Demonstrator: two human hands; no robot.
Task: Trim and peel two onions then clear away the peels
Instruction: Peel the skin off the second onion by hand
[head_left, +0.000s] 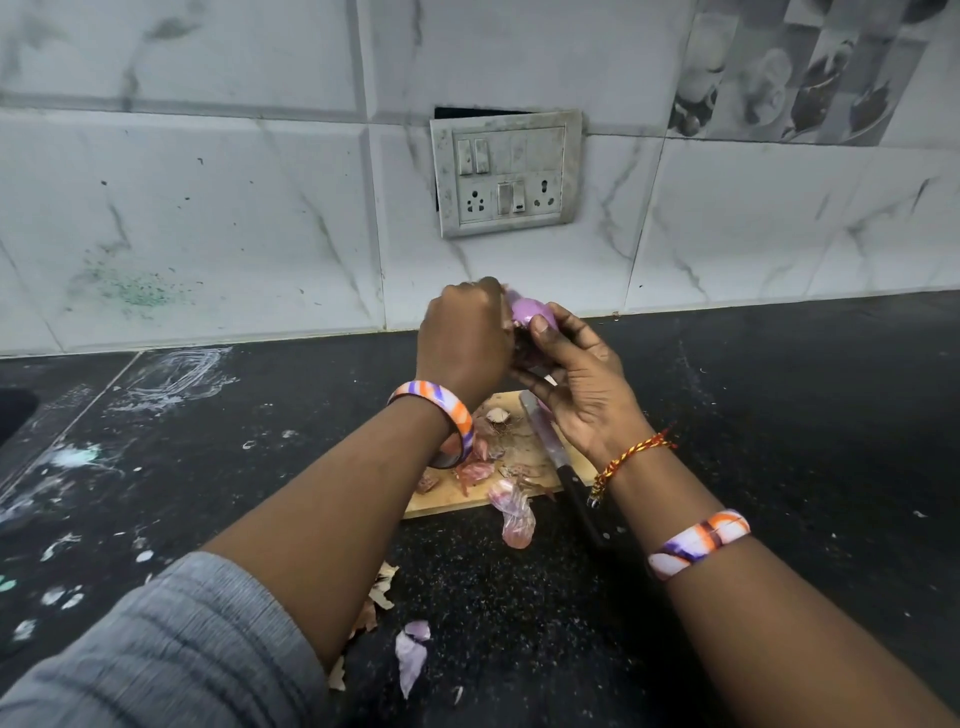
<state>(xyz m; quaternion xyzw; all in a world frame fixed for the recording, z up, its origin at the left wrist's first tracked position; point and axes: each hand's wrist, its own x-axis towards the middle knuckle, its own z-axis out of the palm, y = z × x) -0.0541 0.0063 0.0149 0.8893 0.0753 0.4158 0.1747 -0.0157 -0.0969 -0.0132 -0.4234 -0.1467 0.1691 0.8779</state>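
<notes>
Onion (527, 312) gripped between left hand (462, 345) and right hand (582, 389), fingers curled round it. Peeled surface likely slippery; firm; best held at ends.

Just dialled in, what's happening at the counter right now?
A person holds a purple onion up over the wooden cutting board, gripping it with both the left hand and the right hand while peeling it. The knife lies on the board. Loose peels litter the board and the dark counter, not yet cleared.
</notes>
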